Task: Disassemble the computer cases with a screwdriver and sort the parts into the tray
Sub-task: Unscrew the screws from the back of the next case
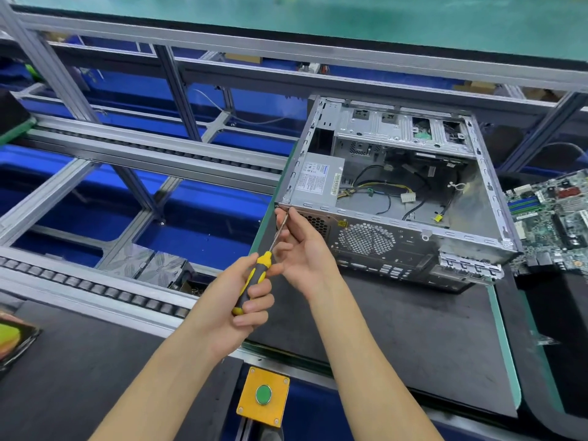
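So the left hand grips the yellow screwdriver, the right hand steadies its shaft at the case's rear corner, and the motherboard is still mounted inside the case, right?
Not quite. The head view shows the motherboard lying outside, on the mat to the right of the case; inside remain the power supply and loose cables. The rest holds: the left hand grips the screwdriver, and the right hand steadies its shaft at the case's rear corner.

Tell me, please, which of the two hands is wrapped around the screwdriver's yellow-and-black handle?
The left hand holds the handle of the screwdriver; the right hand only steadies the metal shaft with its fingers near the rear corner of the computer case.
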### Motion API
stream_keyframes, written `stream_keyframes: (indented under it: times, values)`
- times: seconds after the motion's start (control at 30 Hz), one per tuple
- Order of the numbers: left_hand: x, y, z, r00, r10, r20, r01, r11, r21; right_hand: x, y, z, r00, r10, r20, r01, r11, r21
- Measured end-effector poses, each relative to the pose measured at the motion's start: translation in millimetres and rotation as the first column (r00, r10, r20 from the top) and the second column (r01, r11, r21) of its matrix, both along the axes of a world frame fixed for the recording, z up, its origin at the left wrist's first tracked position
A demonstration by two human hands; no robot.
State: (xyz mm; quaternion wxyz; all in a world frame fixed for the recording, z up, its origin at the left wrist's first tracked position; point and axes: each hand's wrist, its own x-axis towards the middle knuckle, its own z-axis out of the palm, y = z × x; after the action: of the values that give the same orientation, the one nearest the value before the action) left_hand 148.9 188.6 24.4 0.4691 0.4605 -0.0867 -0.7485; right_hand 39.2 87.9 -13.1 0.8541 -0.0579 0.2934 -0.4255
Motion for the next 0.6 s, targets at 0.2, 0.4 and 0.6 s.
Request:
stream_keyframes:
  times: [0.2,0.4,0.6]
  values:
    - [7.6,10.4,-3.0,0.999,-0.024,0.048,0.025,0.999,-0.028,-1.2,1.0,-3.5,0.994,-0.061,-0.086,0.054,0.995,-0.085]
    - [5.6,18.1,-29.4,0.909,-0.097,0.406,0.084,0.995,0.051,-48.6,20.7,-33.7,0.512,-0.302,-0.804,-0.157,0.888,-0.433]
    - [-17.5,19.4,-63.6,0.836,-0.202,0.510,0.147,0.978,0.147,-89.8,75.0,-79.3,0.082,-0.380,-0.921,-0.438,0.817,-0.376]
